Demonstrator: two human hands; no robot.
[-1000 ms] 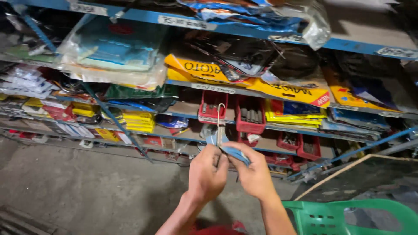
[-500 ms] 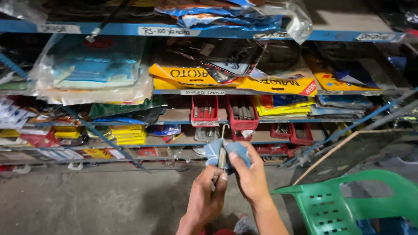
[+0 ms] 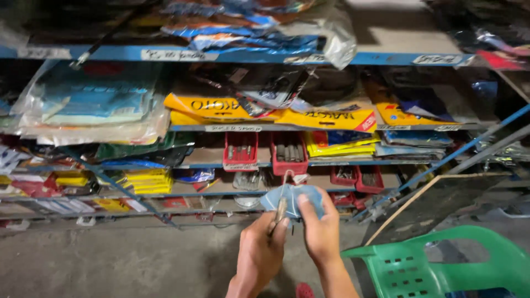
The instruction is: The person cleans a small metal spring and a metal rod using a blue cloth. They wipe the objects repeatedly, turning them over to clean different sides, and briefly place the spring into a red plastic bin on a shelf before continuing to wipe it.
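My left hand (image 3: 260, 251) grips a thin metal rod-like part (image 3: 280, 210) that points up, its top wrapped in a blue cloth (image 3: 292, 199). My right hand (image 3: 321, 232) holds that cloth, thumb pressed on it, fingers curled round its right side. Both hands are raised in front of blue metal shelves (image 3: 237, 56). Just beyond the cloth are red plastic bins (image 3: 289, 153) with small metal parts. What lies under the cloth is hidden.
The shelves carry yellow packets (image 3: 326, 118), plastic-bagged blue sheets (image 3: 94, 107) and yellow boxes (image 3: 148, 181). A green plastic chair (image 3: 441, 265) stands at the lower right, a framed dark panel (image 3: 441, 207) leaning behind it. Grey concrete floor (image 3: 110, 259) lies below.
The view has shifted right and closer to the shelves. My hands stay together on the cloth and rod, with the cloth now bunched over the rod's top.
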